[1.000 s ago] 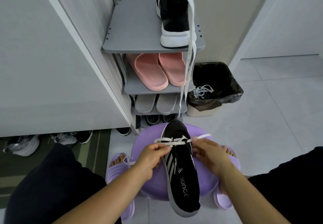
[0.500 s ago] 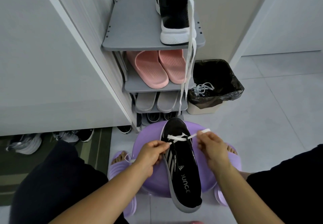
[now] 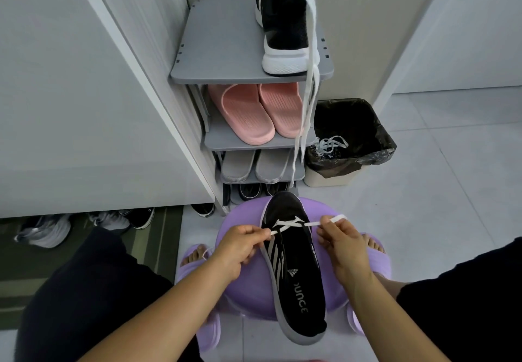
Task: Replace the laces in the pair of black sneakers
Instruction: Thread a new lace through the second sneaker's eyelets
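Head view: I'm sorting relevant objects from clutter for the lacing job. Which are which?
Part of the job:
black sneaker on the purple stool
white lace, pinched by left hand and right hand
second sneaker on the rack's top shelf
old laces in the bin

Lying about:
pink slippers
grey slippers

The black sneaker (image 3: 293, 271) lying on the purple stool (image 3: 248, 285) carries the only lettering that can be read. On its insole, near the heel, grey capitals read "OUNCE", the first letter partly cut off. Just above them sits a small three-bar logo with the word "adidas", tiny but legible. Three white stripes mark its side.
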A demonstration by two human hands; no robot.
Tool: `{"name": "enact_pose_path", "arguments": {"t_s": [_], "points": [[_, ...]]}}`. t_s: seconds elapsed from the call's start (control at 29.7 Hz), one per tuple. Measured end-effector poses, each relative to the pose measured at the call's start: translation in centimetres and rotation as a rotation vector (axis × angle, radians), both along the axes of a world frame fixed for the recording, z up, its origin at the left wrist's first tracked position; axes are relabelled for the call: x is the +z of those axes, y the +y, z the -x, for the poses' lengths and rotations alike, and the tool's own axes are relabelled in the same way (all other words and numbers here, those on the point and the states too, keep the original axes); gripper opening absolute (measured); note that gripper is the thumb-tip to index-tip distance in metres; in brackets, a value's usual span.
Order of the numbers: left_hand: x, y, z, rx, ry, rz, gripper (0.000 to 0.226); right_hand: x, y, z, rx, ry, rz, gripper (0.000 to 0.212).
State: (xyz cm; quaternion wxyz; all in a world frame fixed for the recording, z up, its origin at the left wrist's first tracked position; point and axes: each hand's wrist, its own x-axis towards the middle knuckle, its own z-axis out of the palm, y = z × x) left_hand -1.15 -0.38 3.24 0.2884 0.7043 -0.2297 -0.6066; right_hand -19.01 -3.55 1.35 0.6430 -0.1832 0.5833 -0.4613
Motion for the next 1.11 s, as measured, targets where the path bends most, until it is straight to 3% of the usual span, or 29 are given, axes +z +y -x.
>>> {"name": "enact_pose_path", "arguments": {"t_s": [0.1,0.2,0.27,0.37,0.51,0.57,0.67,0.78,0.84,0.94,1.01,1.11], "points": [[0.6,-0.1,-0.4,-0.086,-0.164,0.11,0.009,1.0,-0.9,0.2,-0.01,0.002,0.039,0.018],[2.1,-1.4,-0.3,-0.153,-0.343,0.295,0.006,3.3,-2.5,-0.1,0.105,0.165,0.218,0.012],[3.7,-2.7,0.8,-0.16,-0.247,0.359,0.018,4.8,-3.0,-1.1,0.294,0.297,0.35,0.012],[5.7,-5.0,3.2,-0.123,0.051,0.234,0.033,6.3,-3.1,-2.3,0.509,0.347,0.448,0.011],[5.8,-7.1,4.0,-0.048,0.371,0.136,0.024,6.4,-2.9,-1.0,0.605,0.432,0.459,0.012],[5.7,-7.7,4.2,-0.014,0.479,0.168,0.025,5.6,-2.6,-0.5,0.643,0.553,0.44,0.014],[7.0,-8.0,4.3,0.1,0.526,0.298,0.023,3.8,-3.1,1.1,0.387,0.725,0.334,0.012],[7.6,-7.7,2.1,0.218,0.491,0.433,0.036,1.9,-3.7,3.8,0.223,0.807,0.182,0.008],[7.6,-7.4,-0.1,0.341,0.494,0.48,0.037,0.3,-3.6,5.0,0.236,0.785,0.04,0.008],[7.3,-6.7,-2.2,0.396,0.424,0.525,0.025,-1.3,-3.1,5.3,0.443,0.82,-0.079,0.017],[7.0,-6.1,-2.3,0.263,0.349,0.542,0.019,-0.4,-2.8,4.6,0.48,0.884,0.117,0.042],[6.8,-5.6,-1.2,0.038,0.295,0.524,0.019,3.3,-3.2,1.2,0.583,0.923,0.612,0.05]]}}
